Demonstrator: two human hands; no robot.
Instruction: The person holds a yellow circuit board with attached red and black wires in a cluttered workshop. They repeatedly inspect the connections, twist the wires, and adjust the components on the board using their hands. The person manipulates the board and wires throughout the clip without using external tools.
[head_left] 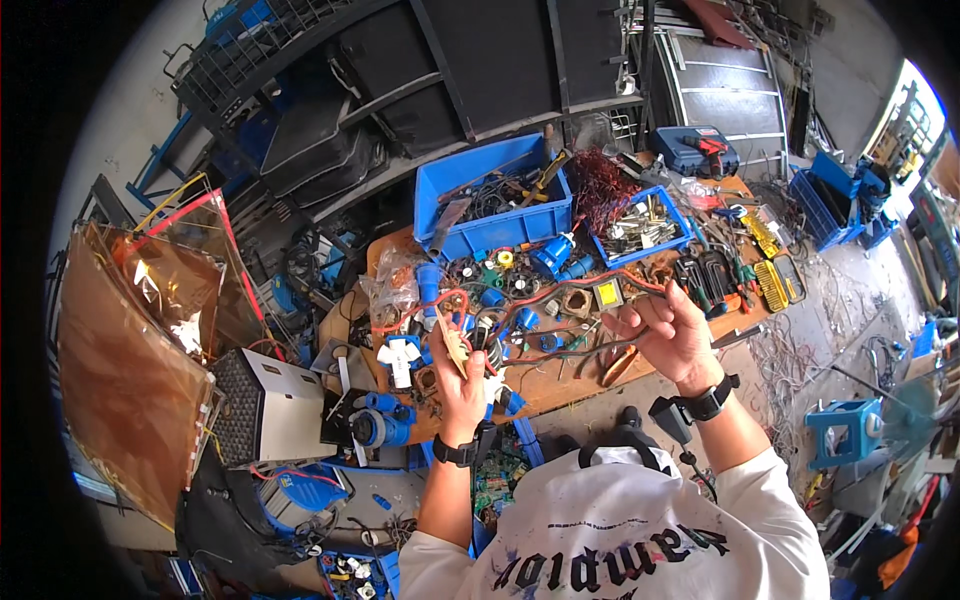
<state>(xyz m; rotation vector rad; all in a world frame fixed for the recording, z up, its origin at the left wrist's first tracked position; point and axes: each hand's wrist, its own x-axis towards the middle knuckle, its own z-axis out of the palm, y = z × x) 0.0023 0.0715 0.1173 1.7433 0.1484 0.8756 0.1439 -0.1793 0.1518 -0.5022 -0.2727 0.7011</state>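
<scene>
In the head view, both hands are raised above a brown wooden surface (pixel 565 388) crowded with parts. The left hand (pixel 460 398) grasps a small tan piece (pixel 453 347) between thumb and fingers, above the front left part of the surface. The right hand (pixel 670 338), well apart from it, pinches a red wire (pixel 592 281) at the fingertips. This wire stretches across toward the left hand. A dark wire (pixel 575 352) runs lower between them; whether the right hand also grips it, I cannot tell.

Beneath the wires lie blue connectors and a square part with a yellow face (pixel 608 294). Pliers (pixel 620 366) with orange handles rest near the front edge, below the right hand. A white part with blades (pixel 401 361) sits left of the left hand. Toward the back stand a large blue bin (pixel 505 240), a tangle of dark red wire (pixel 604 187) and a smaller blue tray (pixel 689 236) of metal pieces.
</scene>
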